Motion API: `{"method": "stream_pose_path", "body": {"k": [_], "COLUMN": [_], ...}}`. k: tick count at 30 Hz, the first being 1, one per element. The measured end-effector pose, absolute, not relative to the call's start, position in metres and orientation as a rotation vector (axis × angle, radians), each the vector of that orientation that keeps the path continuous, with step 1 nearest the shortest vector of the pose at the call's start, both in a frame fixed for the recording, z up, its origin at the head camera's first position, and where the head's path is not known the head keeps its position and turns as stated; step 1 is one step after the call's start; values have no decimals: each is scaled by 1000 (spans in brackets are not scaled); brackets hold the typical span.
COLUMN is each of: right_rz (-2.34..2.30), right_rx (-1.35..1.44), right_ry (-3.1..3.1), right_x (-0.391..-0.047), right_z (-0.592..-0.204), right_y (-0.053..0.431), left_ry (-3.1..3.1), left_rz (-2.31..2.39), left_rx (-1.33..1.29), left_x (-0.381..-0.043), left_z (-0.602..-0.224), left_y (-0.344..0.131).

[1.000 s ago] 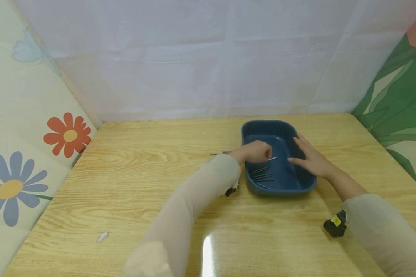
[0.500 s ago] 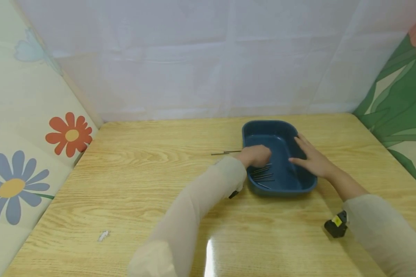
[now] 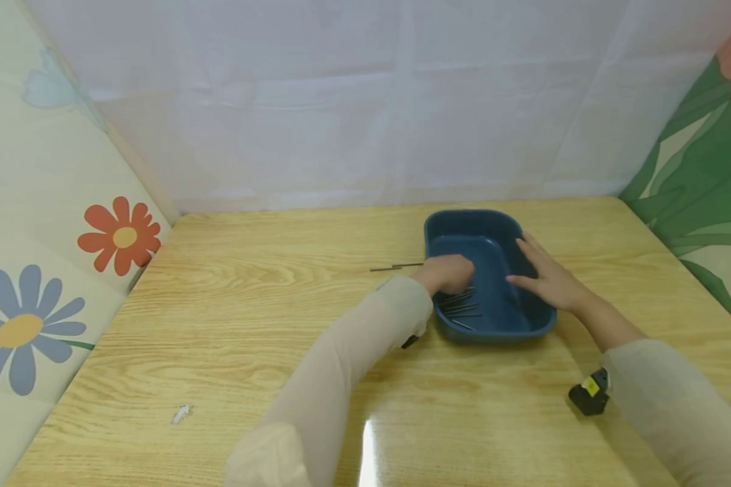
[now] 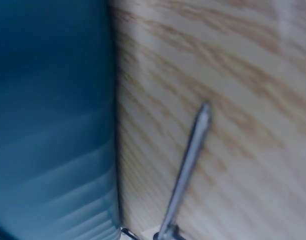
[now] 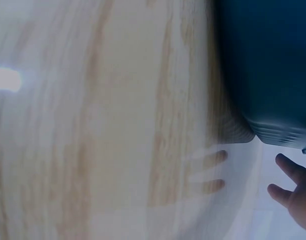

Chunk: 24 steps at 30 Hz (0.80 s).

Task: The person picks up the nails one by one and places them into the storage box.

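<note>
A dark blue plastic bin (image 3: 493,230) stands on the table. Several thin metal nails (image 3: 461,310) lie side by side along its left part. My left hand (image 3: 451,272) reaches over the left rim with curled fingers, low above these nails. The end of a nail (image 3: 472,289) shows just under it; the fingertips are hidden. My right hand (image 3: 548,277) rests at the right wall with spread fingers, the thumb inside; some of its fingers (image 5: 288,182) show in the right wrist view. Outside the bin, two nails (image 3: 385,269) lie on the wood; a nail (image 4: 188,165) appears close in the left wrist view.
The wood-grain table (image 3: 250,325) extends to the left and front of the bin. A small white mark (image 3: 181,414) lies at the front left. White cloth (image 3: 341,135) hangs behind, with flower-printed panels (image 3: 18,331) at the sides. A black wrist device (image 3: 589,393) hangs below the right sleeve.
My left hand has lowered slightly toward the row with the nail it pinched, then stayed put. The right hand and the bin have kept their places.
</note>
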State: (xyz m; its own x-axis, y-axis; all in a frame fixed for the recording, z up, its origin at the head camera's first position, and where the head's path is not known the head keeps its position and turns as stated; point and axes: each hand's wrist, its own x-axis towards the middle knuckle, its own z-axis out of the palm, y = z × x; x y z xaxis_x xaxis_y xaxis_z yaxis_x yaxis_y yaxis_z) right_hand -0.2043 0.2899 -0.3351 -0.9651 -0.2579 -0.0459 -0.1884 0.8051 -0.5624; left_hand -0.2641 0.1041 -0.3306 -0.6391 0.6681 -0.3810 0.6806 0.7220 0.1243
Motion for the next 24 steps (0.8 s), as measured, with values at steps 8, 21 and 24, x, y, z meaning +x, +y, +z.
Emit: {"method": "stream_pose_path", "body": {"k": [8, 21, 24], "right_rz": [-876, -883, -892], "right_rx": [-358, -380, -382], "right_ry": [2875, 2882, 2876], "right_x": [-204, -205, -205], "right_z": [-336, -336, -336], "right_y": [292, 291, 291], "left_ry": [2536, 2557, 2553], "left_rz": [-73, -77, -64], "left_rx": [1047, 1069, 1074], "left_x": [-263, -263, -264], "left_z": [-331, -332, -332], "left_y": [105, 104, 104]}}
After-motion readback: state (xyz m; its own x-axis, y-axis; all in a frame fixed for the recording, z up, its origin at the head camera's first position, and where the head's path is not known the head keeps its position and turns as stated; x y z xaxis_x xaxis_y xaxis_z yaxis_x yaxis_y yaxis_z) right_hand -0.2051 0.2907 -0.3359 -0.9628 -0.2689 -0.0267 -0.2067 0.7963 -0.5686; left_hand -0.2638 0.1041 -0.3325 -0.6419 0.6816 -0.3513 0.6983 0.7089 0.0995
